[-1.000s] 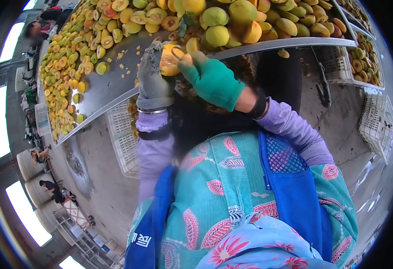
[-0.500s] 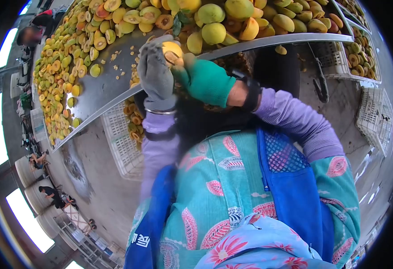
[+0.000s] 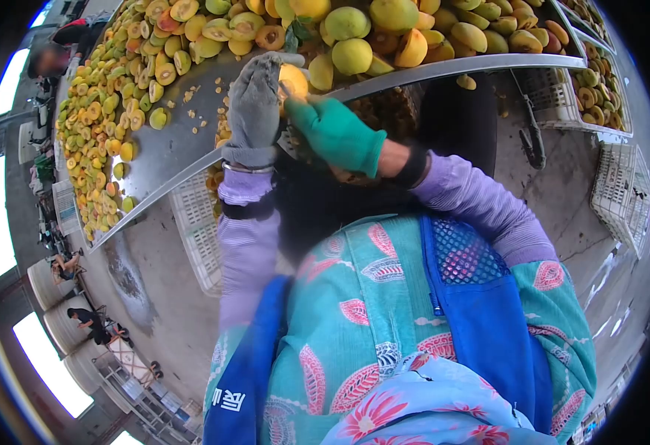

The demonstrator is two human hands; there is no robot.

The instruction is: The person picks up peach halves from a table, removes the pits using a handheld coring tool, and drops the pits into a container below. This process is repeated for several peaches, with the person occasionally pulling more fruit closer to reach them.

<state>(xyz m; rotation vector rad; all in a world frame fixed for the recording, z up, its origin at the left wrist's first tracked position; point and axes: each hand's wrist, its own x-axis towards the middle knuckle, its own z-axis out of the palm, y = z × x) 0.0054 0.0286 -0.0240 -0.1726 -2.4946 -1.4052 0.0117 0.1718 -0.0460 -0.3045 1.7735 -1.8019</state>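
Observation:
My left hand [image 3: 253, 104], in a grey glove, grips a yellow peach half [image 3: 294, 80] above the near edge of the metal table. The cut face of the peach is turned toward my right hand [image 3: 337, 132], which wears a green glove. The right fingers are closed close against the peach. A thin dark edge shows between them and the fruit, but what they hold is mostly hidden. Just beyond my hands are whole green-yellow peaches [image 3: 352, 55] and a green leaf [image 3: 295, 33].
Many halved peaches [image 3: 110, 111] cover the metal table [image 3: 191, 122] on the left. White crates [image 3: 195, 230] stand below and at the right [image 3: 615, 196]. A crate at upper right holds peach halves [image 3: 598, 93]. Other people [image 3: 87, 322] are at far left.
My left hand has shifted slightly left and turned, showing more of the peach's cut face. My right hand has drawn back a little to the right and down from the fruit.

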